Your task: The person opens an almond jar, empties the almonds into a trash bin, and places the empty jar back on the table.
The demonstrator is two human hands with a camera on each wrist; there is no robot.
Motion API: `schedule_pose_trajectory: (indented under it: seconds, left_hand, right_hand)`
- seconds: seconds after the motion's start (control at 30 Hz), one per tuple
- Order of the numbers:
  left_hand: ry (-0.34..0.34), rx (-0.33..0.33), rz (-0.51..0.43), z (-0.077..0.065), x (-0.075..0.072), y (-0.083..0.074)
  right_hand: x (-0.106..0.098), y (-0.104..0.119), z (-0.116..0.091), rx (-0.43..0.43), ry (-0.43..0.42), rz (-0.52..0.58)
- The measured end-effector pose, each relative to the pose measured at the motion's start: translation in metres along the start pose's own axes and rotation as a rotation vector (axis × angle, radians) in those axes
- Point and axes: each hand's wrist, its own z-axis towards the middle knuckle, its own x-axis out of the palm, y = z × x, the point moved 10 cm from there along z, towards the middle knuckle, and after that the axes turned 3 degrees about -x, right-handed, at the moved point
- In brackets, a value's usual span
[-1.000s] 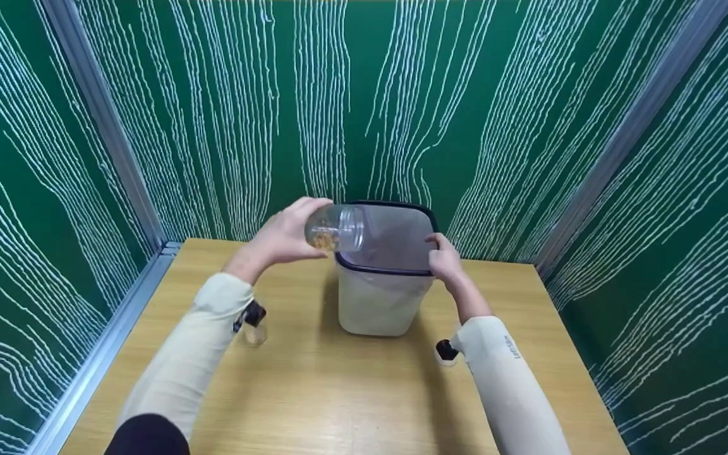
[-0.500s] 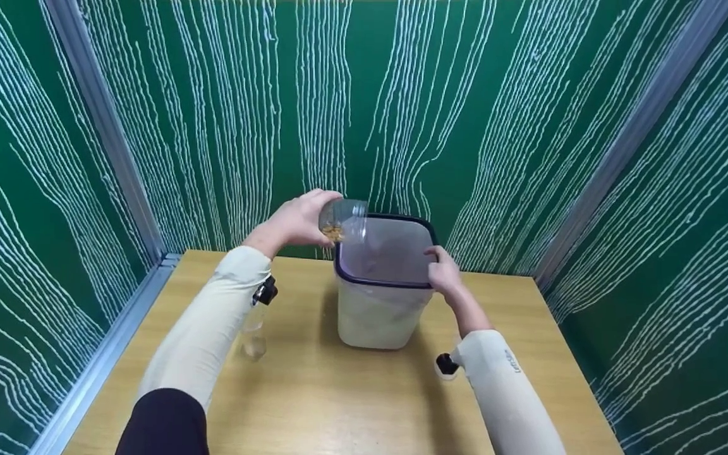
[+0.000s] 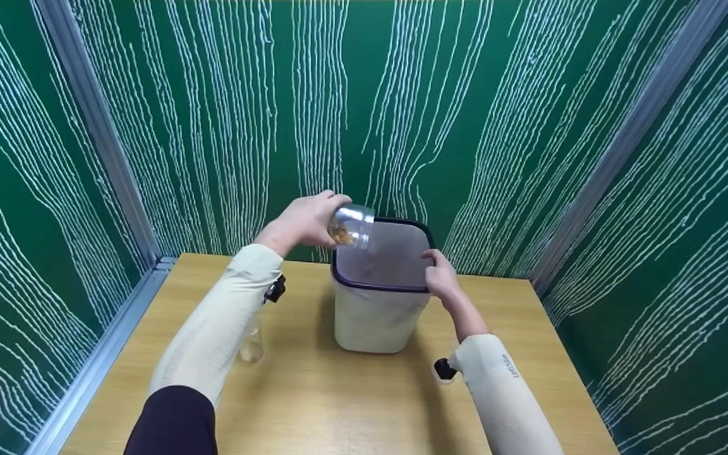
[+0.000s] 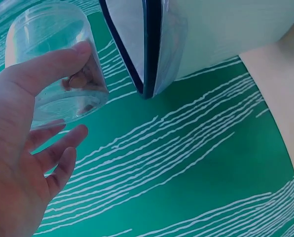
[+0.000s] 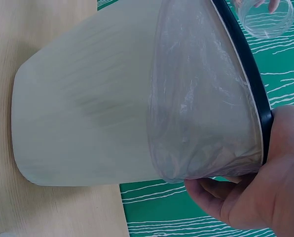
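Note:
My left hand [image 3: 306,221] grips a clear jar [image 3: 352,221] by its base end, thumb along its side in the left wrist view. The jar is tilted on its side, mouth toward the right, over the left rim of a pale bin [image 3: 373,322]. Small brown-orange pieces [image 4: 83,79] lie inside the jar; their kind is too blurred to tell. My right hand [image 3: 442,277] holds the right side of the bin's dark rim. A thin clear plastic bag [image 5: 201,98] lines the bin and folds down over its outside. The bin stands upright; its bottom is hidden.
A clear glass-like container [image 3: 250,347] stands on the wooden table [image 3: 339,404], partly behind my left sleeve. Green walls [image 3: 389,95] with white lines rise behind and at both sides, joined by metal posts [image 3: 102,126].
My left hand has carried the jar to the right, further over the bin's rim. The right hand keeps its hold on the rim, and the bin stays in place.

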Motion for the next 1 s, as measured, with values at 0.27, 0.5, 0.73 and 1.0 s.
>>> schedule_pose_trajectory:
  seconds: [0.27,0.5,0.73,1.0]
  left_hand:
    - [-0.001,0.036,0.059,-0.001,0.005,-0.008]
    - [-0.04,0.07,0.137,-0.001,0.003,-0.014]
    - [-0.051,0.09,0.225,0.0,0.006,-0.02]
    - [-0.054,0.105,0.289,0.003,0.01,-0.024]
  right_hand:
    - [0.001,0.0,0.0,-0.002,0.01,0.003]
    - [0.002,-0.001,0.001,0.003,0.014,0.026]
    - [0.001,0.0,0.0,-0.009,0.007,0.019]
    - [-0.001,-0.001,-0.001,-0.001,0.002,0.028]
